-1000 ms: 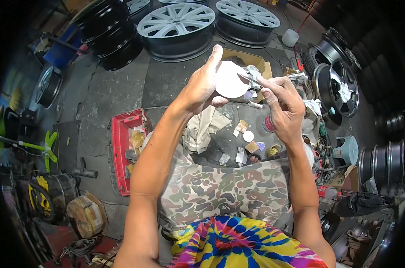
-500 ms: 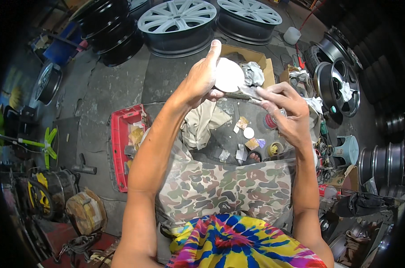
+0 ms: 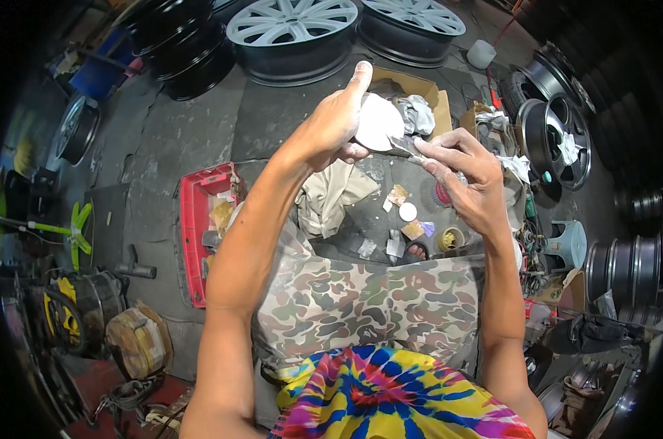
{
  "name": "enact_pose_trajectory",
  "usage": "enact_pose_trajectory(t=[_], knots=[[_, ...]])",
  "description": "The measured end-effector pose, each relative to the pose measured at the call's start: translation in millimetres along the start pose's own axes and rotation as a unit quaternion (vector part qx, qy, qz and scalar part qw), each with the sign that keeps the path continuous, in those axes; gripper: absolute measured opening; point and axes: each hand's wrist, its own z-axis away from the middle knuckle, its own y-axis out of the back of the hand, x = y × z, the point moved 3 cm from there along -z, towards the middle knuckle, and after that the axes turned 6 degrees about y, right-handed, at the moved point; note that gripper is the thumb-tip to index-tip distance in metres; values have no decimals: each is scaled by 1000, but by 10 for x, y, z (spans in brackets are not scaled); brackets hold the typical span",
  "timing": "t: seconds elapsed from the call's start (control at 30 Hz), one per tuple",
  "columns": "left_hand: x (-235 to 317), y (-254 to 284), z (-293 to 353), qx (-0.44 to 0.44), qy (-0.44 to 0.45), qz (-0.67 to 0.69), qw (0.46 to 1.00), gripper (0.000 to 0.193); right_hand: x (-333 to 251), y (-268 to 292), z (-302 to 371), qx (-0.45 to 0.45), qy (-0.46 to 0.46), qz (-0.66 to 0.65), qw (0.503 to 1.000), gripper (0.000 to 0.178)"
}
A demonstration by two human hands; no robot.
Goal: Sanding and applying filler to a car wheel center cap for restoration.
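Observation:
My left hand (image 3: 336,122) holds a white round disc (image 3: 379,123) out in front of me, thumb up along its edge and the other fingers mostly hidden behind it. My right hand (image 3: 472,175) pinches a small, thin, flat scraper (image 3: 406,146) between thumb and fingers. The scraper's blade meets the lower right edge of the disc. Pale dust or paste whitens the fingertips of both hands. Below them on the floor lie a crumpled beige cloth (image 3: 333,196), a small white round lid (image 3: 407,212) and an open tin with yellowish contents (image 3: 450,238).
Wheel rims (image 3: 293,51) stand across the far side, others (image 3: 554,143) at the right. Behind the disc sits a cardboard box (image 3: 439,110) with grey cloth. A red plastic tray (image 3: 194,234) lies left of my legs. A light-blue stool (image 3: 565,244) stands at the right.
The left hand and disc have shifted slightly up and right. The scraper has turned, its blade now tilted against the disc's lower edge.

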Motion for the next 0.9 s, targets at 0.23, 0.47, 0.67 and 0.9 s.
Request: enact_pose_trajectory(t=[0.23, 0.47, 0.67, 0.9], knots=[[10, 9, 41, 12, -1, -1, 1000, 77, 19, 43, 32, -3, -36, -83, 996, 28], [3, -52, 49, -43, -14, -9, 999, 77, 116, 38, 9, 54, -24, -72, 996, 30], [27, -33, 35, -67, -27, -3, 997, 77, 76, 57, 36, 38, -15, -38, 998, 30], [40, -41, 39, 7, 0, -3, 1000, 77, 12, 97, 78, 5, -47, -77, 996, 29]])
